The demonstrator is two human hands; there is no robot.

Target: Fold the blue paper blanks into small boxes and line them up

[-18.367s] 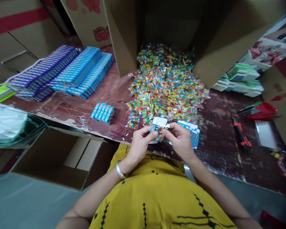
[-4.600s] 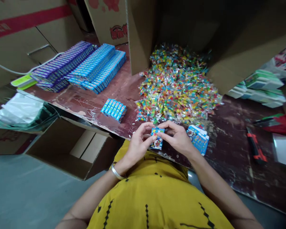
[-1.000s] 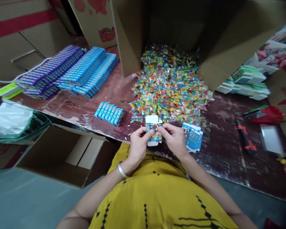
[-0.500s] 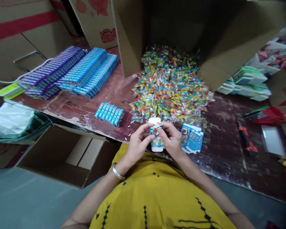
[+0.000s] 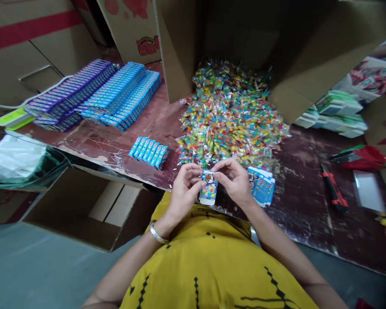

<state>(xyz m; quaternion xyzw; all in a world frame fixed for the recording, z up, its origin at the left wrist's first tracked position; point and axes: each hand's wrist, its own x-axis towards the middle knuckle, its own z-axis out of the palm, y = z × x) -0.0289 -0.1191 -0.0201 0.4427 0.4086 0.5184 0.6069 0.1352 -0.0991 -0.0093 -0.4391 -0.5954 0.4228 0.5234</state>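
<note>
I hold a small blue printed carton (image 5: 208, 192) upright over the table's near edge, just in front of my yellow top. My left hand (image 5: 185, 190) pinches its left side and my right hand (image 5: 233, 182) pinches its top right corner; both are closed on it. Right beside my right hand lies a small stack of flat blue cartons (image 5: 262, 184). Behind my hands spreads a heap of colourful wrapped sweets (image 5: 231, 118), spilling out of a big tipped cardboard box (image 5: 296, 56). A short row of filled blue cartons (image 5: 149, 151) stands to the left.
Long rows of blue boxes (image 5: 122, 94) and purple boxes (image 5: 67, 94) fill the table's far left. An orange utility knife (image 5: 333, 191) and a red-green bundle (image 5: 357, 156) lie at the right. An open cardboard box (image 5: 83, 206) stands on the floor, lower left.
The carton's white top flap stood up a second ago; now it is folded down and the carton's top is closed under my fingertips. The carton sits slightly lower.
</note>
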